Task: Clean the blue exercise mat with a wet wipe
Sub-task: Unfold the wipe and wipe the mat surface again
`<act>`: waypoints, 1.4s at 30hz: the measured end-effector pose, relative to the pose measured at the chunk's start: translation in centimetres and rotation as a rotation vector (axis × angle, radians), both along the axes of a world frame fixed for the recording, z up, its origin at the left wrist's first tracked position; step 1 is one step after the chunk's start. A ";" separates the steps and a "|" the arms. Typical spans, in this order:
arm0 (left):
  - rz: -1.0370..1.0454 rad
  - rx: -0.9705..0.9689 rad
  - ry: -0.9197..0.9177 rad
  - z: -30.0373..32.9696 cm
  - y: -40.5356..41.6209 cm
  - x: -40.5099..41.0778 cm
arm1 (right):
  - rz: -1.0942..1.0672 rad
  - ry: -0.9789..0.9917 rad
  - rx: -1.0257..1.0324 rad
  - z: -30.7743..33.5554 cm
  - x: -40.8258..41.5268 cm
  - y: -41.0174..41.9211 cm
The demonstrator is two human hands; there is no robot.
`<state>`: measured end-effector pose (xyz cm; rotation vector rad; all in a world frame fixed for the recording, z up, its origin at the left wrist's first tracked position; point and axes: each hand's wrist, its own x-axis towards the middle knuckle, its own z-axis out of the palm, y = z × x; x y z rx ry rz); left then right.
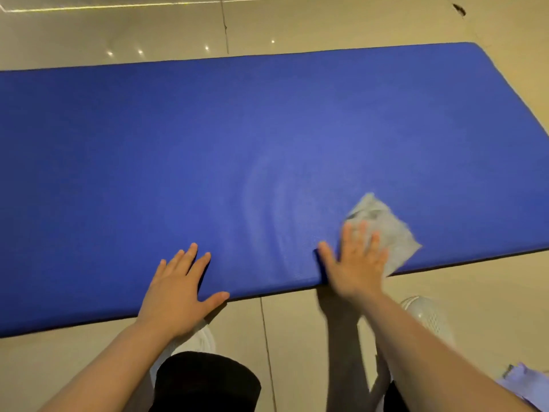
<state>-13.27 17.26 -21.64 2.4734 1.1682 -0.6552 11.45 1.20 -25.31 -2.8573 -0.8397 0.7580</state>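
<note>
The person's left hand (178, 288) lies flat with its palm down. Its fingers are straight and spread, and the thumb sticks out to the side. The right hand (358, 263) is flat too, palm down, fingers straight and a little apart; it looks blurry. Both bare arms reach forward from the bottom of the view.

Blue exercise mat (208, 144): matt foam-like padding, fine-grained skin, showing pale damp streaks (267, 203). Wet wipe (386, 227): thin, crumpled grey-white cloth-like sheet. Floor tiles (118, 28): glossy beige, reflecting ceiling lights. Shoes (430, 316): white perforated mesh, looking matt.
</note>
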 end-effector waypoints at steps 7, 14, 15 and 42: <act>-0.048 0.109 0.193 1.2 -0.3 1.6 | 0.404 0.078 0.153 0.2 -7.3 1.6; -0.034 0.105 0.209 1.4 -0.9 1.6 | -0.105 0.043 0.039 0.4 2.6 -2.0; -0.043 0.091 0.217 1.3 -1.0 1.7 | -0.203 0.020 0.033 0.5 4.5 -3.4; 0.306 0.124 -0.224 0.3 4.0 -7.2 | 0.912 -0.361 0.175 -1.3 -3.4 1.5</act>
